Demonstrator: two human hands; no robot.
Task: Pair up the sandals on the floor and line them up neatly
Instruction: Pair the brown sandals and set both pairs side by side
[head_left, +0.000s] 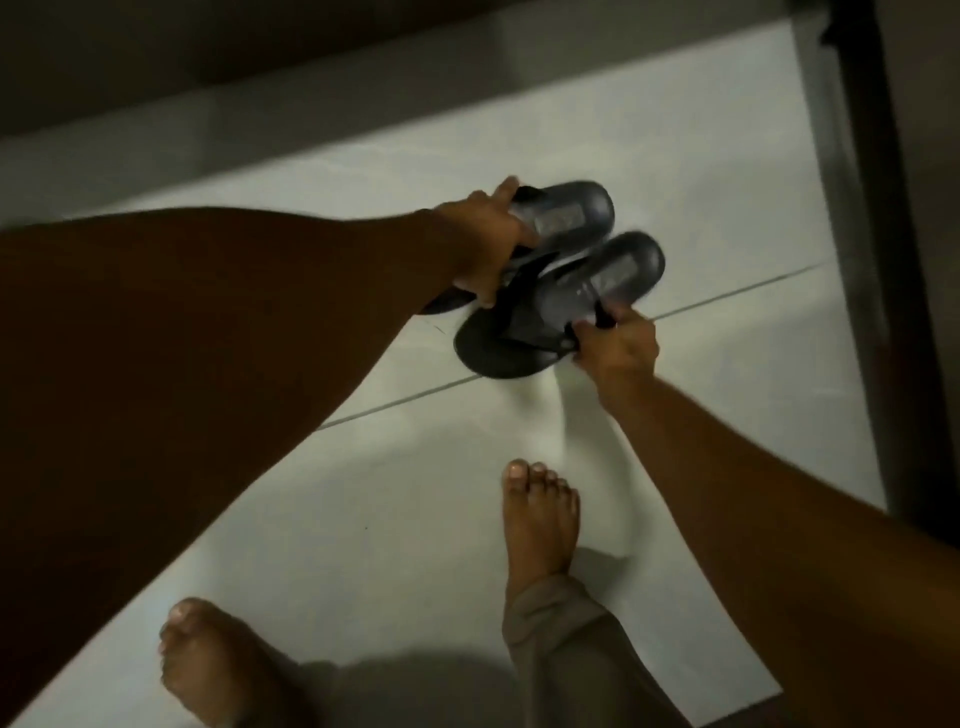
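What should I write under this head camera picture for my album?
Two bare hands, left hand and right hand, each grip a dark sandal over the pale tiled floor.

Both bare arms stretched forward and down from the near edge. Left hand (488, 244) clamped over the farther dark rubber sandal (563, 210), fingers wrapped across it. Right hand (618, 345) just beside that sandal, nearer, pinching the strap of a second dark sandal (602, 280). Bare feet planted below.
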